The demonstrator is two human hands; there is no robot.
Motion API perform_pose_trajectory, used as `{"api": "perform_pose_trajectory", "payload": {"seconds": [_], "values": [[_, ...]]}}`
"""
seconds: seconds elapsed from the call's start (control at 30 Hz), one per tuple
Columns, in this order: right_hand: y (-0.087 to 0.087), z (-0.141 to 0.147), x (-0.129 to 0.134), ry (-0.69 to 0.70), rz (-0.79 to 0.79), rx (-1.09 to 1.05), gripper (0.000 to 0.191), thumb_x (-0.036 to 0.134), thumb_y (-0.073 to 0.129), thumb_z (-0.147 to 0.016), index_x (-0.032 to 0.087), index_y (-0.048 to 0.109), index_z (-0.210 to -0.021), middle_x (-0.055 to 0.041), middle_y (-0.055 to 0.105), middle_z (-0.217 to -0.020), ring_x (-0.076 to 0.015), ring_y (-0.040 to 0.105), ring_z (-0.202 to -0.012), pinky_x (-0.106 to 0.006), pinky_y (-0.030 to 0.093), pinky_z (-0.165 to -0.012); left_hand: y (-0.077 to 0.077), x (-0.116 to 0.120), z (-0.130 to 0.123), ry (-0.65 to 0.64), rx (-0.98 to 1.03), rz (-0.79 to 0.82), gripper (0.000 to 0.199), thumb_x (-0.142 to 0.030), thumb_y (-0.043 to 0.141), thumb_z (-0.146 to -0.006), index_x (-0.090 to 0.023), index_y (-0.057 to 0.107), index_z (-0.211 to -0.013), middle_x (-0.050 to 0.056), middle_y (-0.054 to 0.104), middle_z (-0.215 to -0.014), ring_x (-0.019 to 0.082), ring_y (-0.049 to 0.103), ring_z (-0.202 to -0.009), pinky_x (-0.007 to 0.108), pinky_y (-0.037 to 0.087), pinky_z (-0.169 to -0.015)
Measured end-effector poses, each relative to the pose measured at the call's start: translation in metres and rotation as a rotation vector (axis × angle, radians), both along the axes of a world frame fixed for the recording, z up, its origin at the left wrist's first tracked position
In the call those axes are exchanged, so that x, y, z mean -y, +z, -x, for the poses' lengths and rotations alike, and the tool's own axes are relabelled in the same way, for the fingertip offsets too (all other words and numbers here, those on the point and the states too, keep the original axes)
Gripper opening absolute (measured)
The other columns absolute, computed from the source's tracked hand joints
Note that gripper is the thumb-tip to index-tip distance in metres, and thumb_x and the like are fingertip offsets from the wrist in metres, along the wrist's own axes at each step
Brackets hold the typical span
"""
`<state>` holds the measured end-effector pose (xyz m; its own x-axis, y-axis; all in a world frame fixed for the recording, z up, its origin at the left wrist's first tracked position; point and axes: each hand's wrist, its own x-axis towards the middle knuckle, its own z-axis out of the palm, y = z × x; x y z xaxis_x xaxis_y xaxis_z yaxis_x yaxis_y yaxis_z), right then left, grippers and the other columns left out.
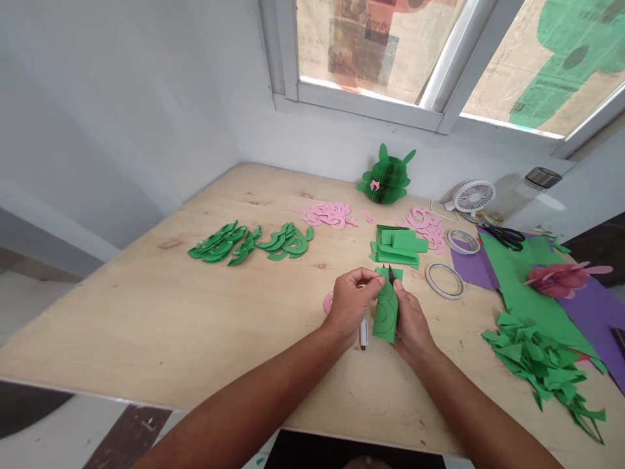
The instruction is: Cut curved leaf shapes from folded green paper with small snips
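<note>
My left hand pinches the top of a green paper strip that has curved outlines drawn on it. In my right hand is a pair of scissors, its dark blades at the strip's upper end and its handles mostly hidden by the hand and paper. A white marker lies on the table just below my left hand. Partly behind that hand shows a pink paper piece. Just beyond my hands sits a stack of green paper rectangles.
Cut green curves and pink cutouts lie on the wooden table. A green honeycomb paper figure stands by the wall. Rightward are tape rolls, black-handled scissors, a small fan, a bottle and green scraps.
</note>
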<state>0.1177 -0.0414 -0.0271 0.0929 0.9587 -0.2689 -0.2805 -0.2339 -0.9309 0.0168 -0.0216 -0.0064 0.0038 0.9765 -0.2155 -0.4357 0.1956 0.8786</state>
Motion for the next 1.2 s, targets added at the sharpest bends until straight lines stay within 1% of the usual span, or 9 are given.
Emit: {"api": "perform_pose_trajectory", "payload": {"seconds": [0.17,0.37,0.53,0.63,0.77,0.97,1.1,1.2], "values": [[0.0001,0.0002,0.0013,-0.002,0.012,-0.028,0.042,0.06,0.064,-0.068,0.02,0.053,-0.062,0.007,0.037,-0.044,-0.0094,0.029,-0.04,-0.023,0.023,-0.039,-0.0006,0.0,-0.0006,0.006,-0.005,-0.003,0.018,-0.029,0.072,-0.057,-0.015,0.062,-0.059,-0.001,0.055,-0.054,0.01,0.049,-0.052,0.023,0.041,-0.053],[0.0008,0.0004,0.0015,0.035,0.017,-0.071,0.046,0.06,0.063,-0.069,0.02,0.046,-0.055,0.0077,0.031,-0.042,-0.008,0.022,-0.039,-0.023,0.016,-0.037,-0.002,-0.0006,-0.0009,0.006,-0.015,-0.003,0.016,-0.027,0.071,-0.058,-0.015,0.061,-0.058,-0.001,0.056,-0.056,0.01,0.048,-0.052,0.023,0.041,-0.053],[-0.0009,0.0002,0.0007,0.03,0.014,-0.073,0.046,0.06,0.063,-0.069,0.019,0.046,-0.055,0.0072,0.034,-0.044,-0.0079,0.025,-0.039,-0.023,0.019,-0.038,-0.0012,0.0002,-0.0003,0.003,-0.023,0.002,0.016,-0.028,0.071,-0.057,-0.015,0.062,-0.059,0.0,0.057,-0.058,0.01,0.049,-0.053,0.023,0.041,-0.054],[-0.0021,0.0,0.0003,0.026,0.014,-0.068,0.047,0.061,0.063,-0.068,0.019,0.045,-0.054,0.0077,0.034,-0.043,-0.0076,0.024,-0.038,-0.023,0.021,-0.038,-0.0009,0.0005,-0.0005,-0.003,-0.01,0.016,0.018,-0.029,0.073,-0.056,-0.015,0.062,-0.06,0.0,0.058,-0.059,0.011,0.05,-0.055,0.023,0.041,-0.055],[-0.0007,0.0007,0.0008,-0.003,0.005,-0.082,0.043,0.056,0.069,-0.065,0.019,0.048,-0.055,0.0079,0.035,-0.045,-0.0073,0.025,-0.04,-0.022,0.022,-0.038,-0.0011,0.0003,-0.0013,-0.005,0.009,0.024,0.02,-0.031,0.073,-0.056,-0.015,0.062,-0.06,0.001,0.059,-0.06,0.011,0.051,-0.056,0.024,0.042,-0.056],[-0.0007,0.0008,0.0003,-0.005,0.0,-0.086,0.042,0.054,0.07,-0.064,0.018,0.05,-0.055,0.0079,0.036,-0.044,-0.0069,0.025,-0.038,-0.022,0.022,-0.038,0.0015,0.0017,-0.001,-0.004,0.003,0.024,0.022,-0.033,0.073,-0.057,-0.014,0.062,-0.059,0.0,0.058,-0.057,0.011,0.051,-0.055,0.024,0.041,-0.056],[-0.0016,0.0004,-0.0005,-0.021,-0.003,-0.066,0.043,0.053,0.069,-0.065,0.018,0.049,-0.052,0.0074,0.037,-0.044,-0.0071,0.028,-0.039,-0.022,0.024,-0.039,0.0046,0.0032,-0.0001,0.007,0.004,0.02,0.023,-0.033,0.074,-0.057,-0.014,0.062,-0.058,-0.002,0.056,-0.054,0.009,0.048,-0.053,0.023,0.04,-0.057],[-0.0001,0.0009,-0.0003,-0.034,0.0,-0.063,0.041,0.052,0.07,-0.065,0.017,0.052,-0.055,0.0074,0.039,-0.045,-0.0069,0.029,-0.04,-0.022,0.025,-0.039,0.0055,0.0034,0.0004,0.0,0.008,0.017,0.023,-0.033,0.074,-0.057,-0.014,0.062,-0.058,-0.002,0.055,-0.054,0.009,0.047,-0.053,0.023,0.039,-0.057]]}}
